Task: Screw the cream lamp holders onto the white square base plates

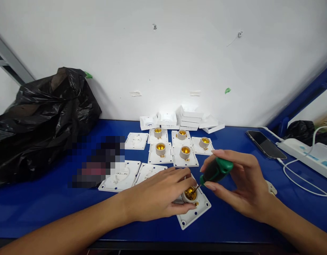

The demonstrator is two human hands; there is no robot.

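Observation:
My right hand [243, 184] grips a screwdriver [216, 169] with a green and black handle, its shaft slanting down into a lamp socket [190, 194]. The socket is a pale ring with a brass-coloured inside. My left hand [163, 191] is closed around that socket, thumb and fingers on its sides. Beneath it lies a square white base plate [194, 214] with holes near its corners. The screw under the tip cannot be made out. Behind my hands, several white plates carry sockets like this one [185, 152]. Bare white plates [121, 176] lie to the left.
White covers [190, 118] are stacked against the wall. A black plastic bag [46, 120] fills the left side of the blue table [142, 230]. At right lie a phone [265, 144], a white power strip [307, 157] and loose cables. A pixelated patch hides something at left.

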